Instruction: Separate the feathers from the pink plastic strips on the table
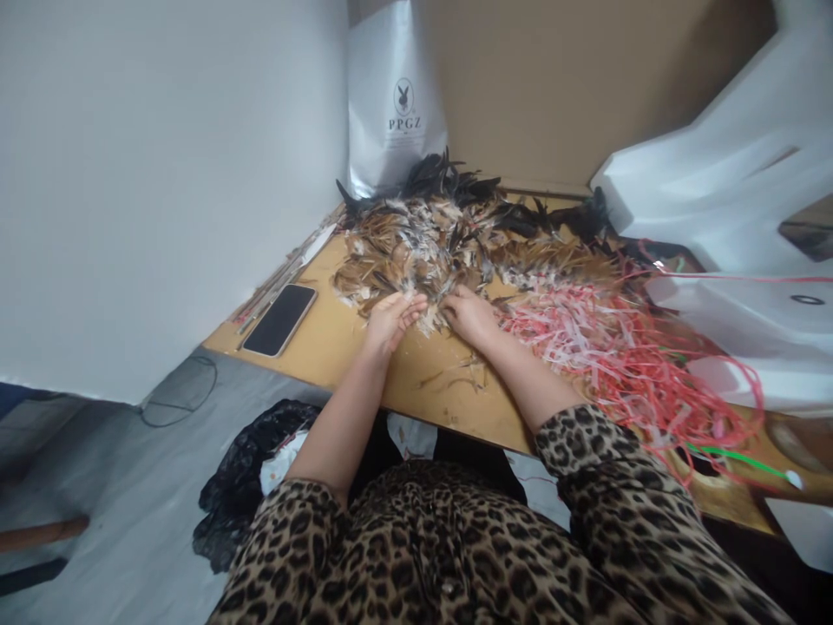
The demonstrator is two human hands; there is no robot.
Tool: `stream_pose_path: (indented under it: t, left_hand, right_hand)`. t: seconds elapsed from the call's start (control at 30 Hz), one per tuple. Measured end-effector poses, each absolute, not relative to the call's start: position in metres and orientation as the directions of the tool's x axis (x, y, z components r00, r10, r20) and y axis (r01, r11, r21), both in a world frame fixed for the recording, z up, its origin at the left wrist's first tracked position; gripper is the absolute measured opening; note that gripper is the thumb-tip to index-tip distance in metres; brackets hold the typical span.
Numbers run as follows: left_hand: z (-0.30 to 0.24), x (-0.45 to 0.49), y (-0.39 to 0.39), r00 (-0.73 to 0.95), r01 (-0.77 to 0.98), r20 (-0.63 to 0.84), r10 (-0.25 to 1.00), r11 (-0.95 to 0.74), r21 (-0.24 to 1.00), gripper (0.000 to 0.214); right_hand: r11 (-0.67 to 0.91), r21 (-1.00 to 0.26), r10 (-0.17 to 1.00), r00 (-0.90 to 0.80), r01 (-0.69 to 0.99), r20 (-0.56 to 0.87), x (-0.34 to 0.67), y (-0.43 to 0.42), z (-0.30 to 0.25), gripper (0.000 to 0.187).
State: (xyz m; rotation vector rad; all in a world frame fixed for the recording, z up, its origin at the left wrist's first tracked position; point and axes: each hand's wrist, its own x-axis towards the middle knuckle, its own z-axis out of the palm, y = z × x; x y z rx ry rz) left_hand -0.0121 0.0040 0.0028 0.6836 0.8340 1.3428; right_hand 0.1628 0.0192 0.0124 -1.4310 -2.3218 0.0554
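A broad heap of brown and black feathers [383, 230], with pale fluffy bases, covers the back of the wooden table. At its near edge my left hand [394, 319] is closed, fingers bent together around a pale feather whose tip shows by the fingertips. Just to the right, my right hand [469, 314] is also closed, its thumb and fingers pinching at the feathers; exactly what it grips is partly hidden. A small gap with whitish fluff [429, 323] lies between the two hands.
Tangled red and white plastic strips [625, 356] lie to the right. A phone [280, 320] rests near the left table edge. Behind stands a silver-white bag [400, 104]. A white sewing machine [748, 200] occupies the right side. Below left is a black plastic bag [240, 486].
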Motion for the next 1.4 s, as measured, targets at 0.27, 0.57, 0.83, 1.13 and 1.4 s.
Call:
stream_pose_path:
  t: [0.27,0.57,0.83,1.13,1.4]
  left_hand:
    - [0.003,-0.013,0.004,0.033,-0.522,-0.113,0.993,0.113,0.846,0.018]
    - [-0.001,-0.002,0.002,0.055,-0.213,-0.053,0.997,0.063,0.975,0.021]
    - [0.0,-0.003,0.001,0.091,-0.404,-0.11,0.99,0.137,0.904,0.015]
    - [0.009,-0.005,0.002,0.093,-0.651,-0.206,0.974,0.216,0.727,0.009]
    - [0.003,-0.001,0.0,0.215,-0.583,-0.151,0.965,0.251,0.773,0.008]
  right_hand:
    - [0.557,-0.289,0.792,-0.393,0.779,0.468,0.172,0.02,0.023,0.023]
    - [0.615,-0.072,0.73,-0.533,0.785,0.427,0.168,0.015,0.031,0.031]
    - [0.599,-0.495,0.776,-0.305,0.629,0.552,0.165,0.019,0.026,0.018]
    - [0.086,-0.996,0.996,-0.011,-0.039,0.087,0.151,0.02,0.022,0.034]
    - [0.068,-0.989,0.991,-0.101,-0.134,0.082,0.14,0.011,0.024,0.024]
